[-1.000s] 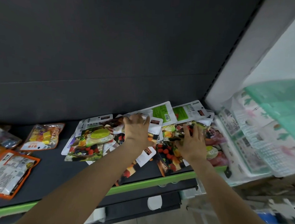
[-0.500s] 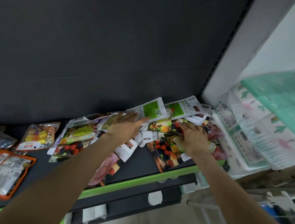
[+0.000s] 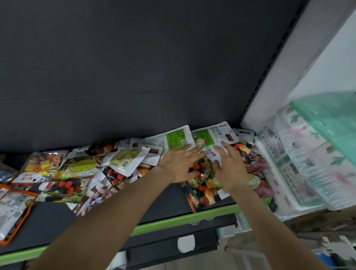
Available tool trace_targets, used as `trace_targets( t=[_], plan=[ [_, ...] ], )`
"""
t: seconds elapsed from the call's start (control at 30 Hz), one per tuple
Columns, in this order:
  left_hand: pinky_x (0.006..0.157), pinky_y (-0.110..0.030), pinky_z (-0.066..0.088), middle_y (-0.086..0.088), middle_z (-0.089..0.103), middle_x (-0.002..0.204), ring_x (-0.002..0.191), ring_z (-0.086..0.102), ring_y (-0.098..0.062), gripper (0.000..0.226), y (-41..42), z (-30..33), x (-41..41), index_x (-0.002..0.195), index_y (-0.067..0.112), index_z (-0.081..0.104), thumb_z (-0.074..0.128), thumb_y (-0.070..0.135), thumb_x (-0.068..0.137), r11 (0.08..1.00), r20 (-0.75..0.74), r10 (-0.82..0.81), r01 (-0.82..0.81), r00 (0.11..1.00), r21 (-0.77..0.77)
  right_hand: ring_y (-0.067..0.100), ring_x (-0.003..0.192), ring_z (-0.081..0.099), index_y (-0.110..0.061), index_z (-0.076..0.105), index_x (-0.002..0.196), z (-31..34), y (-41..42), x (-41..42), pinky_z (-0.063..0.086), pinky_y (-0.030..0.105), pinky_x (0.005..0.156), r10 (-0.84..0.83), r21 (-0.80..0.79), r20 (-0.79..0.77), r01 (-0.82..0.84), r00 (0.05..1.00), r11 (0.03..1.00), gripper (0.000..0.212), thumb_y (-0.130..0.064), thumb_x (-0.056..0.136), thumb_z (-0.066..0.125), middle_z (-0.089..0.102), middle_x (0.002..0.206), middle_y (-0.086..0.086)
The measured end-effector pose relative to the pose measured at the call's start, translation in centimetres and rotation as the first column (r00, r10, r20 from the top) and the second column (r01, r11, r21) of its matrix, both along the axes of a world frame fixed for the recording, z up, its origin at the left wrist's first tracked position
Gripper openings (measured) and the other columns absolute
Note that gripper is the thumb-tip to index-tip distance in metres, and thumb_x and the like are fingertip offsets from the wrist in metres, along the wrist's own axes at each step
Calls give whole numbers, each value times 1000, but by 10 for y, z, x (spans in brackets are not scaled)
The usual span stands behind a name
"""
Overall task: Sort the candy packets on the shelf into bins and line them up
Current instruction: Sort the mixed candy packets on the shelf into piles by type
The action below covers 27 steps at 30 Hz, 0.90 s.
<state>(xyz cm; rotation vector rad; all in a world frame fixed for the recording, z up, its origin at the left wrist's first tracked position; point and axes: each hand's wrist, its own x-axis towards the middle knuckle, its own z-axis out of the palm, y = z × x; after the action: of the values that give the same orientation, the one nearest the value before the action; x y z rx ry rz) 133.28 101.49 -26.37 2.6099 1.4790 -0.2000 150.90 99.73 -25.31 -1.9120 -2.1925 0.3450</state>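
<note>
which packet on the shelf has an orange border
The orange-bordered packet at the far left front of the shelf, lying flat, away from both hands. The other packets show fruit pictures or white and green backs.

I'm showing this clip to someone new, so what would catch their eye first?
Probably the jumbled heap of candy packets spread over the dark shelf, with the left hand and right hand laid flat on its right end. An orange packet lies apart at far left.
</note>
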Motion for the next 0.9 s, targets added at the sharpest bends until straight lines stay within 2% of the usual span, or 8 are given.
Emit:
trace_targets(
  t=[0.13,0.33,0.43,0.53,0.6,0.73,0.83,0.9],
  plan=[
    [112,-51,22,9,13,158,144,17,-19,58,2,-1,-12,150,36,12,30,54,98,998,-116,43,-48,992,-44,29,147,-5,-24,4,152,-13,4,20,1,42,119,-149,-224,169,185,974,957,67,-50,98,33,-3,159,12],
    [94,-37,42,1,51,137,121,49,-22,41,-14,10,-30,138,29,40,37,40,99,977,159,210,-213,965,-4,28,131,41,-19,45,138,-30,-29,-14,34,42,110,34,-70,-38,-37,999,997,49,-43,96,43,43,142,7],
    [111,-41,25,1,29,154,140,26,-19,67,-4,14,-4,148,28,24,49,53,91,988,267,148,-152,952,-5,35,132,36,-10,50,130,-28,-20,-2,37,49,106,-119,107,-150,136,982,985,44,-25,90,60,42,140,17],
    [116,-52,-1,3,-9,160,147,-7,-21,111,9,9,19,151,32,-6,59,72,72,990,112,55,-40,992,-133,33,146,-5,-17,4,152,-23,-5,19,5,45,119,-323,-173,0,318,946,932,84,-48,90,53,-3,157,20],
    [116,-55,-3,3,-12,159,147,-8,-23,121,17,0,19,149,32,-13,64,73,66,979,52,76,-64,996,-194,31,146,-2,-17,-8,151,-24,-5,19,2,42,119,-311,-269,51,313,949,911,90,-56,91,46,-3,158,17],
    [114,-46,23,3,13,159,144,18,-23,110,20,-1,-1,151,34,2,68,67,69,949,140,224,-184,964,-255,24,139,32,-14,12,151,-26,-20,-8,24,38,113,-121,-148,-76,109,990,983,77,-53,93,42,33,151,12],
    [113,-42,26,1,25,155,140,26,-20,67,18,10,-6,149,35,20,52,43,90,949,242,296,-255,924,-188,23,101,59,-23,54,127,-21,-18,1,49,39,87,-141,-124,-344,104,928,987,36,-40,98,43,65,104,7],
    [115,-43,20,3,21,157,142,20,-19,56,20,13,7,148,34,24,43,32,95,966,311,250,-213,917,-147,30,125,43,-24,53,128,-24,-7,17,39,44,102,-229,-132,-295,198,927,971,34,-35,98,44,50,132,15]
  ],
)
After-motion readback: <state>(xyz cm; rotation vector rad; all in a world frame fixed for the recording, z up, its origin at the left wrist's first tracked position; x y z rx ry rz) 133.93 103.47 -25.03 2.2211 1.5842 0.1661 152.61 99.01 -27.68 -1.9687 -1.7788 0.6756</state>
